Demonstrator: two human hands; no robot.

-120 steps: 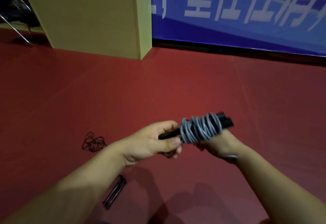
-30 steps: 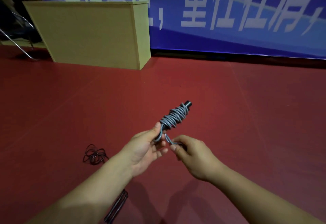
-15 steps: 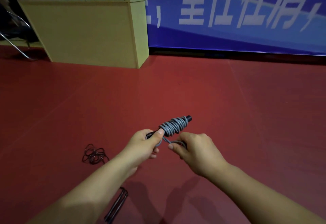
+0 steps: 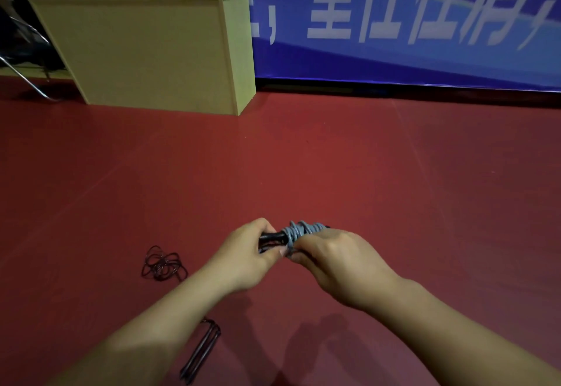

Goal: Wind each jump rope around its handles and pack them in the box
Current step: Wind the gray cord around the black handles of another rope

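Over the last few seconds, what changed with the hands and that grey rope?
The right hand moved up from the loose rope end onto the grey coils, covering them. The left hand still grips the black handles. The dark rope tangle and spare handles lie unmoved on the floor.

Wound rope (image 4: 299,230) between hands; loose rope (image 4: 164,264) on floor (image 4: 394,188) left; box (image 4: 145,51) behind.

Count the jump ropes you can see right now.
2. A grey jump rope, wound around black handles, is gripped by the left hand and right hand. A dark jump rope lies loose on the floor at left. Others may be out of view.
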